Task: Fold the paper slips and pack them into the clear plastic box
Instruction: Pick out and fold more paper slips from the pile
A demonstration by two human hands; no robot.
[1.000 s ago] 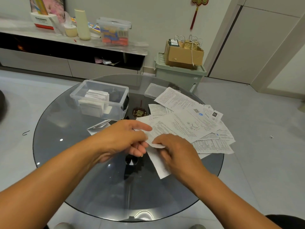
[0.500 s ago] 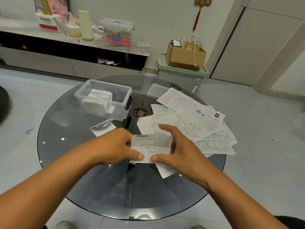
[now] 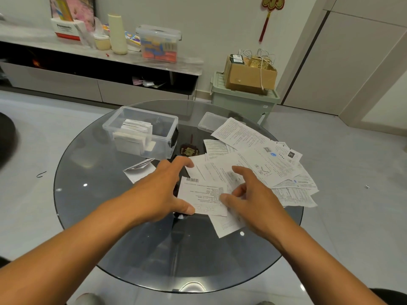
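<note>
A white paper slip (image 3: 202, 194) with a barcode lies folded over on the round glass table (image 3: 99, 216), its longer tail sticking out below. My left hand (image 3: 154, 192) presses its lower left corner with the thumb, fingers spread above the slip. My right hand (image 3: 253, 201) pinches the slip's right edge with thumb and curled fingers. The clear plastic box (image 3: 170, 137) stands open behind my left hand, with folded slips (image 3: 136, 130) stacked upright inside. A loose pile of unfolded slips (image 3: 268, 159) spreads out to the right.
The box's clear lid (image 3: 208, 121) lies behind the pile. One folded paper (image 3: 138, 170) sits left of my hands and a dark ornament (image 3: 189, 150) beside the box. A green bin (image 3: 242, 104) carrying a cardboard box stands on the floor beyond the table.
The slip was picked from the pile, held up folded between both hands, and now lies lower on the table. My left fingers have come off its back and spread out.
</note>
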